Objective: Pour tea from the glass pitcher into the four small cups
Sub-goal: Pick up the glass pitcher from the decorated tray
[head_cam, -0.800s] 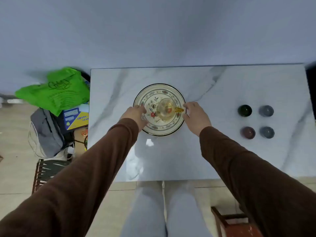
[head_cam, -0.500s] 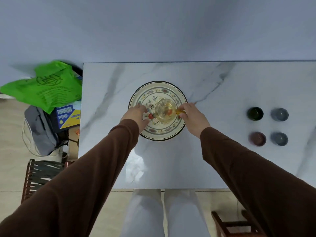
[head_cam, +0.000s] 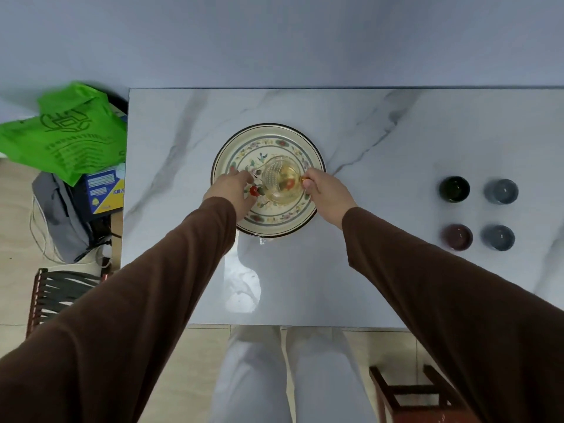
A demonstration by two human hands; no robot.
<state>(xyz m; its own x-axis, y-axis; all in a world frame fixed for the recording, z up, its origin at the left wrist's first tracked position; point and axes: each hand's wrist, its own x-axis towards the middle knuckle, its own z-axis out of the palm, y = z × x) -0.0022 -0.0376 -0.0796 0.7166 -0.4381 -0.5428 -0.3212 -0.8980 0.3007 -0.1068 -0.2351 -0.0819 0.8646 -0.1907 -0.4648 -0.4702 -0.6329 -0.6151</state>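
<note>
Glass pitcher (head_cam: 280, 180) with amber tea on the flowered plate (head_cam: 268, 227), mid-table. Right hand (head_cam: 328, 193) closed on the pitcher's amber handle at its right side. Left hand (head_cam: 232, 192) at the spout side, fingers loosely curled; touching the glass or not, cannot tell. Four small cups (head_cam: 477, 213) in a square, well apart to the right on the marble table (head_cam: 381, 132).

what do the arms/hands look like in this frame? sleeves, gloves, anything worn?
Both arms wear plain dark brown long sleeves reaching the wrists, with no print or markings visible. The left hand and right hand are bare: no gloves. No rings, watch or bracelets can be seen from this view.
</note>
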